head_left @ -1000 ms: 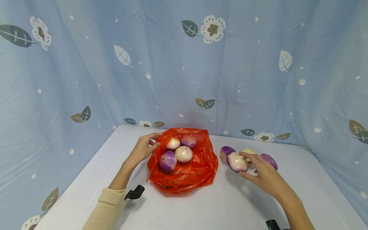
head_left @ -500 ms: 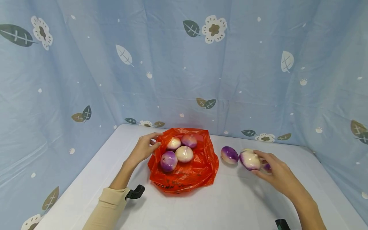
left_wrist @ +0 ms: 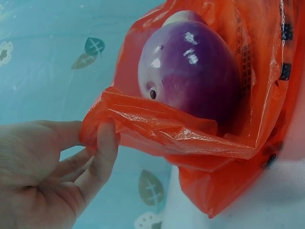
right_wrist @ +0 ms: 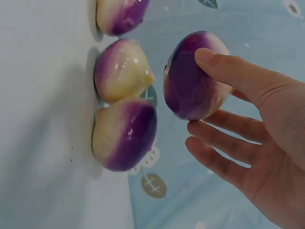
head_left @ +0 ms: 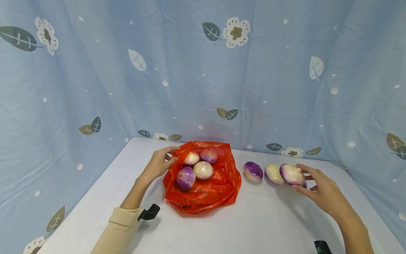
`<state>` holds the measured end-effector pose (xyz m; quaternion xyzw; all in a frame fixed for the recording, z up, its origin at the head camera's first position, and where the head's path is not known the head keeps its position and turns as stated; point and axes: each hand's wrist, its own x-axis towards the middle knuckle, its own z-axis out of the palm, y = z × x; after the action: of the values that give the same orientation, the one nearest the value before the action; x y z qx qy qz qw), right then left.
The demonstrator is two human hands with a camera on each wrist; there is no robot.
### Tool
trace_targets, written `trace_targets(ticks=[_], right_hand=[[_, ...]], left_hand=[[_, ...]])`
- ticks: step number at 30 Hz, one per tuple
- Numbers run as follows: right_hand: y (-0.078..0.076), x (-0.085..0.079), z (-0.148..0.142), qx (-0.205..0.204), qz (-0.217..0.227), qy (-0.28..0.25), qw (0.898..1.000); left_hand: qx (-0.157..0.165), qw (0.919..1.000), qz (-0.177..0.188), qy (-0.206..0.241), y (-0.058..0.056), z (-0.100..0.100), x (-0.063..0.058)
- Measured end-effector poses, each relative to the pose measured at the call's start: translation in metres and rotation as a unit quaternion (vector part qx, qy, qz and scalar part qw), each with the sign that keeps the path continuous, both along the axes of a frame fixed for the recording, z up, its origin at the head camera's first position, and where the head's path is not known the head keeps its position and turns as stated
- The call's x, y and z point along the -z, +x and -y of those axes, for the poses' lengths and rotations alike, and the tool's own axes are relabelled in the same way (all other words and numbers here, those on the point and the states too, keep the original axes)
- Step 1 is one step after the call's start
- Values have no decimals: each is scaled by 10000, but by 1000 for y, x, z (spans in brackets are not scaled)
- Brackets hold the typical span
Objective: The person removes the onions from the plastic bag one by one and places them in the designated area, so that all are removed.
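Observation:
In the head view, my right hand (head_left: pixel 320 185) pinches a glossy purple-and-white onion (head_left: pixel 291 174) between thumb and fingers. The right wrist view shows this held onion (right_wrist: pixel 195 78) raised off the table, apart from the row of onions. My left hand (head_left: pixel 160 164) pinches the left rim of a red plastic bag (head_left: pixel 219 192), whose mouth stands wide. Inside the bag lie several onions, among them a purple onion (head_left: pixel 185 178) at the front left and a pale onion (head_left: pixel 203 170). The left wrist view shows the bag's rim (left_wrist: pixel 143 126) gathered between thumb and fingers.
Right of the bag, a purple onion (head_left: pixel 252 171) and a pale onion (head_left: pixel 274 174) rest on the white table (head_left: pixel 247 225). A third loose onion (right_wrist: pixel 126 136) is mostly hidden behind the held one in the head view. A blue patterned curtain (head_left: pixel 190 70) surrounds the table.
My right hand has moved to the right with the onion, passing over the loose ones and uncovering the purple and pale onions. The left hand and the bag have stayed put.

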<state>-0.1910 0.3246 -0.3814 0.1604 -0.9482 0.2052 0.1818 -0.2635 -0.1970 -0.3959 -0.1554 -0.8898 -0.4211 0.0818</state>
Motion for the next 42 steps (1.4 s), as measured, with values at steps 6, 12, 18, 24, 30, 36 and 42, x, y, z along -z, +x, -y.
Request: trace_targets(ticks=[6, 12, 18, 24, 30, 36, 42], right_hand=[[-2, 0, -14, 80, -22, 55, 10000], [-1, 4, -35, 186, -195, 11, 9996], [-2, 12, -54, 354, -228, -88, 9991], [-2, 19, -67, 593, 83, 23, 9982], [-1, 26, -74, 699, -2, 178, 9974], [-1, 30, -80, 776, 223, 269, 9964], [-2, 35, -82, 903, 541, 409, 9936]], left_hand=[[-28, 10000, -14, -20, 1, 0, -1], [-49, 10000, 42, -21, 1, -1, -1], [-53, 10000, 41, -14, 2, 0, -2], [-42, 10000, 63, -18, 2, -1, -4], [-11, 10000, 21, -36, 1, -1, -4], [23, 10000, 49, -7, 1, -1, -4], [14, 10000, 44, 34, 2, -1, -3]])
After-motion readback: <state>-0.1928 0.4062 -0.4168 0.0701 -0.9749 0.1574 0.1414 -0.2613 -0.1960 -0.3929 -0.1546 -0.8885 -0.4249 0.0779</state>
